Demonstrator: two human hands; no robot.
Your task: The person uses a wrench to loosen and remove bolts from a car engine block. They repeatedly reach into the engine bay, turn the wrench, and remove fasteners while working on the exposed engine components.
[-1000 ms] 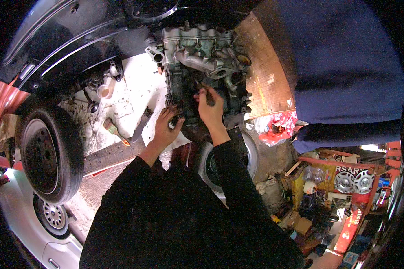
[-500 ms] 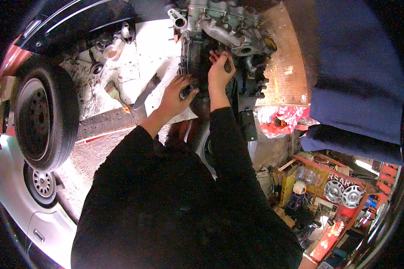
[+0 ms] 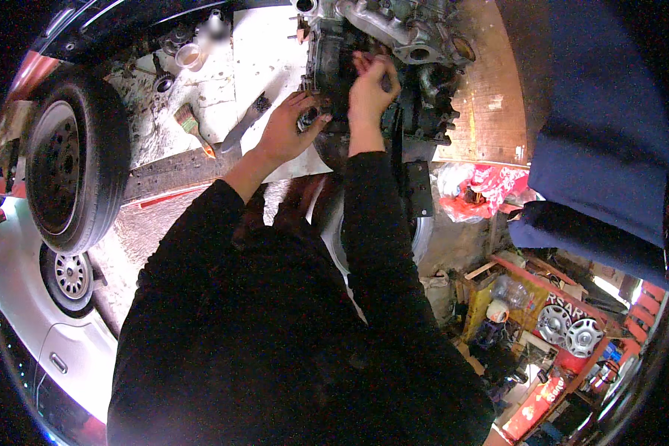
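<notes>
A greasy engine (image 3: 331,56) with a pale metal intake manifold (image 3: 383,33) lies on a workbench in front of me. My left hand (image 3: 284,128) is at the engine's near left corner, its fingers and thumb curled round a small round metal part (image 3: 306,119). Over the dark middle of the engine, below the manifold, my right hand (image 3: 372,93) has its fingers drawn together. Whatever they grip is hidden by the hand and shadow.
Left of the engine, a brush (image 3: 192,128), a dark flat blade-like tool (image 3: 245,123) and a small clear cup (image 3: 189,56) lie on stained sheets. A wheel (image 3: 70,163) stands at the left. A person in dark blue clothing (image 3: 602,163) is at the right, near a red-and-white plastic bag (image 3: 483,189).
The view has shifted, so the bench items sit slightly higher. My right hand's fingers have changed their pose a little over the engine. My left hand stays round the metal part.
</notes>
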